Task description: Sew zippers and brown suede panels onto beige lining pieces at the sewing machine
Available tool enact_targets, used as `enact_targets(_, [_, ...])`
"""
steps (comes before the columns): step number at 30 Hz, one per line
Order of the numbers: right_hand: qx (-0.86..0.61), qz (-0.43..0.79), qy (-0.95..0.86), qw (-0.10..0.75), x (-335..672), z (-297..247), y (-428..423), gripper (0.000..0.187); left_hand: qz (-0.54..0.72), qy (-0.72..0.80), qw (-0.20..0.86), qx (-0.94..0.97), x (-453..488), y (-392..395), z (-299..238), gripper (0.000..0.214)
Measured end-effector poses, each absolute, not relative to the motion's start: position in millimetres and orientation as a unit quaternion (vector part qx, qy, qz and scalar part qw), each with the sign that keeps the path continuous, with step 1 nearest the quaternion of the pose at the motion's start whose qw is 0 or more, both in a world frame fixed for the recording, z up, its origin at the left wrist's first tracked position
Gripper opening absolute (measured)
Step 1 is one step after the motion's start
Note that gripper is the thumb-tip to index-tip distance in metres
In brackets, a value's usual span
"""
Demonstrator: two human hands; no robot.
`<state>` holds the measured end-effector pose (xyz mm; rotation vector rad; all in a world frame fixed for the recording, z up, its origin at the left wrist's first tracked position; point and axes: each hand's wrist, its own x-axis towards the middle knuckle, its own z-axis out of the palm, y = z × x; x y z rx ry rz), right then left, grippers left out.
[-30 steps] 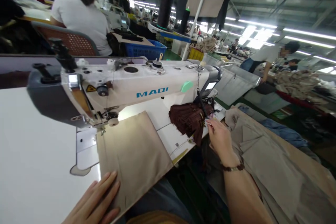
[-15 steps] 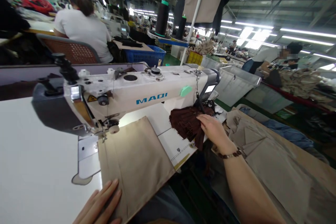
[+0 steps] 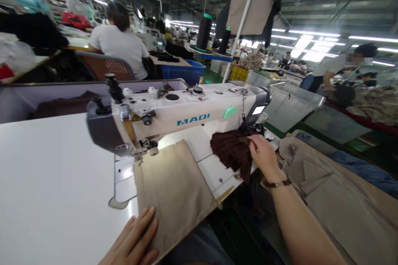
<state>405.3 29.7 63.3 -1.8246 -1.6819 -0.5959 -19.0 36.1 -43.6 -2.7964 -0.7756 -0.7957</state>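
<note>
Your right hand [image 3: 263, 155] has reached out to the bundle of dark brown pieces [image 3: 231, 152] at the right end of the sewing machine [image 3: 186, 118], fingers pinched on its top edge — the bundle lies well to the right of the needle. Your left hand [image 3: 135, 242] lies flat and open on the near corner of the tan fabric panel [image 3: 172, 190], which runs lengthwise away from you, up under the presser foot — gripping nothing.

A white sewing machine [image 3: 186, 118] stands on the white bench [image 3: 46, 182], with 2 dark thread cones [image 3: 204, 32] on a stand behind it. Beyond, a person in a white shirt [image 3: 121, 49] sits on a brown chair [image 3: 104, 68] near a blue crate [image 3: 183, 72], and grey bins [image 3: 292, 103] stand to the right.
</note>
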Motion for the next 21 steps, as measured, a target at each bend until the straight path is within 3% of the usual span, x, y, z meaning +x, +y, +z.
enact_targets(3, [-0.654,-0.182,-0.594,0.432,356.0,70.5,34.5,0.018,-0.249,-0.298,0.048,-0.920,-11.1,21.6,-16.9,0.051])
enact_targets(4, [-0.624,-0.106,-0.584,0.508,331.6,70.4,34.8,0.016,-0.241,-0.317,0.040,-0.916,-8.3,16.7,-9.0,0.047])
enact_targets(6, [-0.555,0.005,-0.617,0.558,277.6,63.6,31.9,0.011,-0.226,-0.362,0.026,-0.904,-3.4,8.4,2.8,0.040])
enact_targets(10, [-0.429,0.132,-0.792,0.414,189.3,30.0,19.4,0.024,-0.206,-0.427,-0.030,-0.880,1.3,-1.7,12.9,0.038])
enact_targets(13, [-0.416,0.104,-0.842,0.327,166.6,11.7,16.5,0.026,-0.209,-0.434,-0.058,-0.874,2.3,-4.5,13.2,0.037])
enact_targets(21, [-0.405,0.070,-0.887,0.210,178.4,27.6,29.0,0.021,-0.188,-0.410,-0.091,-0.888,4.8,-3.0,5.1,0.020])
